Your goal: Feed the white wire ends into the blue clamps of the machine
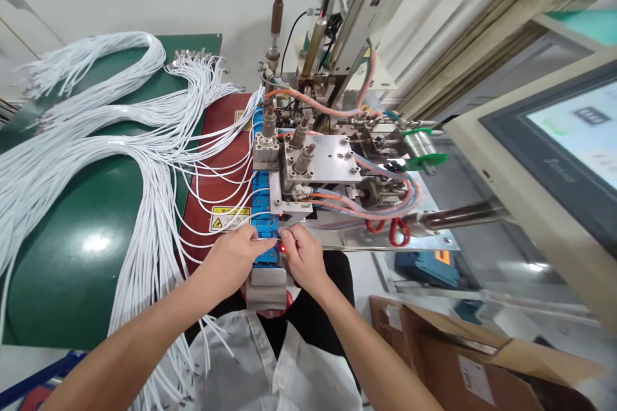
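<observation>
The white cable (197, 245) lies crosswise, its long axis running left to right from the loose bundle (144, 205) over the red-brown board (214, 173), its end pointing right. That end is at the near part of the blue track (264, 226), beyond the right edge of the green surface (72, 270). The left hand (234, 257) pinches it between thumb and forefinger. The fingers of the right hand (304, 258) are curled in, thumb and forefinger close together just beside the cable's end; whether they grip anything, I cannot tell. A red light (283, 248) glows between the hands.

The left hand covers part of the cable, and its tip is too small to make out. The bundle spreads across the surface and spills past its near right corner. The metal plate (332, 159) and its fittings hide part of the track. The screen (583, 122) is cut off at the right, and the cardboard box (448, 353) at the bottom.

The warning label (230, 219) on the board is yellow and white, with a triangle and characters too blurred to read surely. The lettering under the screen and the print on the box's white label (475, 379) cannot be read
</observation>
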Tool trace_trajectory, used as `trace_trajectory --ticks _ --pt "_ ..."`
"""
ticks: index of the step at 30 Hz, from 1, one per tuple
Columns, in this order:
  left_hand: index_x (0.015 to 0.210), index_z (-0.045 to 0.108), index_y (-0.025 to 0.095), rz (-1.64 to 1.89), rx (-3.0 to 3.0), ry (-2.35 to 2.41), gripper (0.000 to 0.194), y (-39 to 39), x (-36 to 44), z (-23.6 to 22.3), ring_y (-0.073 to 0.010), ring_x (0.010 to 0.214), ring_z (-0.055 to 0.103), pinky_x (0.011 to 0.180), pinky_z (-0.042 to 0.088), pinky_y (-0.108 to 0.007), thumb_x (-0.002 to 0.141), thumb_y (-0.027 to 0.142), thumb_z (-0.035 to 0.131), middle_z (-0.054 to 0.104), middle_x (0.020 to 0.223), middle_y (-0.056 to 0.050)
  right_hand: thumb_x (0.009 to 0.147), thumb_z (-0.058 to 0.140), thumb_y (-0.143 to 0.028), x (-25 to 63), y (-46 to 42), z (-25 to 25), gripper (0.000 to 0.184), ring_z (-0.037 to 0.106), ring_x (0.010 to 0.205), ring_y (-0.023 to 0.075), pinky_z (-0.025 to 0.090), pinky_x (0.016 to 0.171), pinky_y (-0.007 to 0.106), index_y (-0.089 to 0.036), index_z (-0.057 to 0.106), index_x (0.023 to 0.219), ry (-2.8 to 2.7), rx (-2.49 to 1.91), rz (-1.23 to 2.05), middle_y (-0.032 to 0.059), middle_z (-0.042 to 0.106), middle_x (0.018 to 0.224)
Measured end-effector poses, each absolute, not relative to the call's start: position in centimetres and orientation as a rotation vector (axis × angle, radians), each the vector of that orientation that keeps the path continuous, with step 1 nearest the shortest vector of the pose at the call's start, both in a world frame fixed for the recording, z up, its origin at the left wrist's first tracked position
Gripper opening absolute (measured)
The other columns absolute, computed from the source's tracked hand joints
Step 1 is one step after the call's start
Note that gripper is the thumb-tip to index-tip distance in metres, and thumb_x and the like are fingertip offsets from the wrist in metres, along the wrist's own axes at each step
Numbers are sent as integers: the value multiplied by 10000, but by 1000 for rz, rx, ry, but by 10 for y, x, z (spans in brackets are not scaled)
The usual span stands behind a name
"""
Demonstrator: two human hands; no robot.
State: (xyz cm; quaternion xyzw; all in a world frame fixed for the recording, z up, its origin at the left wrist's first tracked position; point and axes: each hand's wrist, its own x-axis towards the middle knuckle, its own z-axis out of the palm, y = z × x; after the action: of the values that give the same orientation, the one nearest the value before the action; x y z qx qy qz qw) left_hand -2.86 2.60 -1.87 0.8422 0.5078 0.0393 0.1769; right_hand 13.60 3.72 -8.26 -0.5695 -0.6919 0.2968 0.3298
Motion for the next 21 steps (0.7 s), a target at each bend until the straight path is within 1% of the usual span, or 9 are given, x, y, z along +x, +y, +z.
trace_trajectory --ticks 5,10,13,15,18,21 --pt "1006 627 249 113 2394 1469 394 26 -28 -20 -175 666 540 636 443 -289 794 59 354 553 861 -59 871 329 -323 127 33 -88 322 391 490 120 303 483 233 -218 353 567 -1662 -1564 835 -44 382 517" --pt "992 602 232 69 2422 1468 379 26 -27 -19 -179 713 566 665 453 -296 785 25 361 571 891 -57 864 315 -343 123 32 -91 327 366 484 117 300 474 227 -226 298 559 -1572 -1558 897 -53 338 505" --pt "939 582 173 82 2415 1518 277 26 -27 -19 -189 745 567 689 450 -301 800 44 380 588 843 -60 858 327 -345 124 34 -88 327 373 480 114 308 477 226 -222 312 556 -1576 -1548 914 -51 359 505" --pt "889 572 158 95 2407 1561 214 25 -26 -18 -195 742 564 685 447 -308 807 62 400 598 812 -59 855 343 -353 127 36 -86 337 393 484 113 313 480 224 -215 334 548 -1585 -1540 947 -46 387 505" --pt "845 578 167 90 2460 1603 179 24 -24 -15 -211 748 551 689 442 -330 814 86 422 615 788 -59 852 370 -381 132 39 -84 365 413 500 114 320 491 222 -206 354 532 -1576 -1545 1009 -43 400 502" --pt "819 593 166 73 2506 1625 180 23 -24 -14 -221 756 541 703 448 -348 817 93 429 624 775 -63 854 378 -397 138 40 -83 367 419 514 114 335 515 225 -196 401 547 -1481 -1559 998 -39 413 509"
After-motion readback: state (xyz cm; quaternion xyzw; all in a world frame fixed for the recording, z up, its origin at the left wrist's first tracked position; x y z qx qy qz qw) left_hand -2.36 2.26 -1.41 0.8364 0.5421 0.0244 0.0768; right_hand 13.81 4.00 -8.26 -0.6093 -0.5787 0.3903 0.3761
